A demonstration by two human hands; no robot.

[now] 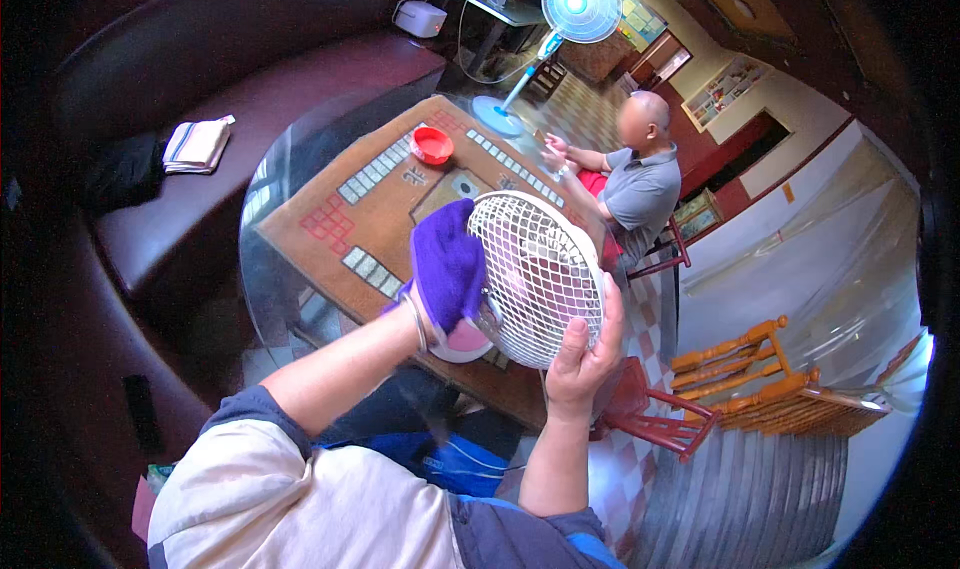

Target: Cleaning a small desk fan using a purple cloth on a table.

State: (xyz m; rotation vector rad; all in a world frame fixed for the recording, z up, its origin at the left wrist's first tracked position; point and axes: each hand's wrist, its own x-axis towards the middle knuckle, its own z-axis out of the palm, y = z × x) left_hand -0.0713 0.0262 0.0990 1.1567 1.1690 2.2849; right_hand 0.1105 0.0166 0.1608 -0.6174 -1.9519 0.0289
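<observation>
In the head view, a purple cloth is wrapped over most of my left hand, hiding the fingers. The cloth presses against the left side of a round white mesh cage, which looks like the guard of a small desk fan. My right hand grips the cage's right rim, thumb in front and fingers behind the edge. The cage is tilted. Pinkish parts show through its mesh. Just below the cloth lies a round pink and white piece, partly covered by the cage; whether they join is hidden.
A brown patterned cloth covers the glass-topped round table, with a red bowl on it. Beyond stands a floor fan. A seated person is across the table. A red stool, wooden chairs and a sofa surround it.
</observation>
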